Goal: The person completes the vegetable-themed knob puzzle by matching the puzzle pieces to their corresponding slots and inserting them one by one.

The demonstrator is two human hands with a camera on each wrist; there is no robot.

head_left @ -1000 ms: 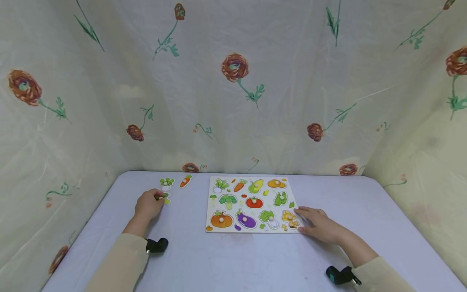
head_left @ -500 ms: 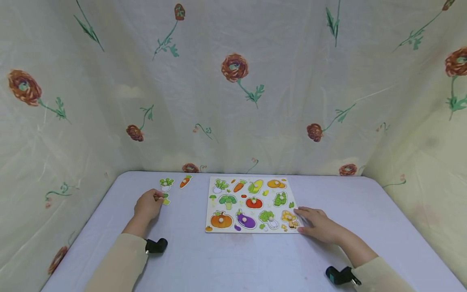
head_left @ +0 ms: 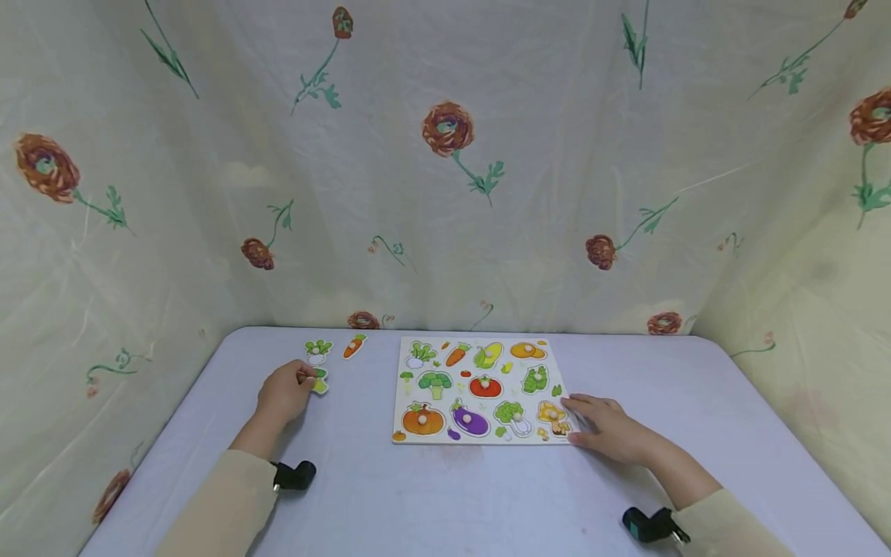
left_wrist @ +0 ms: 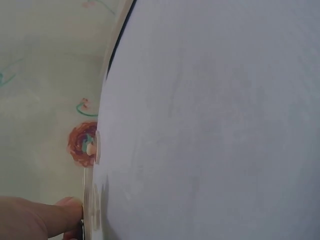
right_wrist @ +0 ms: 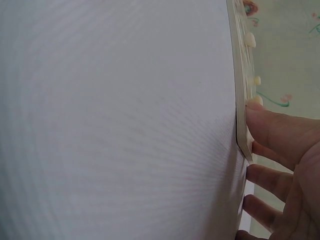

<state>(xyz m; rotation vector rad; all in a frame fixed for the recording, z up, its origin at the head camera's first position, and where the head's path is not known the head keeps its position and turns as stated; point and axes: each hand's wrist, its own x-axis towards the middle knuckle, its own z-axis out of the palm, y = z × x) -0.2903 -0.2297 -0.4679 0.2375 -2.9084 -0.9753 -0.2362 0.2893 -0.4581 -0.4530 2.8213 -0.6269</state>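
My left hand, at the table's left side, pinches a green puzzle piece that looks like broccoli, partly hidden by the fingertips. In the left wrist view the thumb presses against the thin edge of a piece. Just beyond it lie a white turnip piece with green leaves and an orange carrot piece. The white vegetable puzzle board lies mid-table. At its right edge rests my right hand, thumb near the front corner; in the right wrist view the other fingertips touch the tablecloth.
Knobbed pieces sit in the board, among them a tomato, a pumpkin and an eggplant. The turnip, carrot and broccoli places show no knobs. A flowered curtain stands behind the table.
The green piece has turned and shifted slightly in my left fingers, showing a little farther to the right. My left forearm has dropped slightly. The right hand and the board have stayed still.
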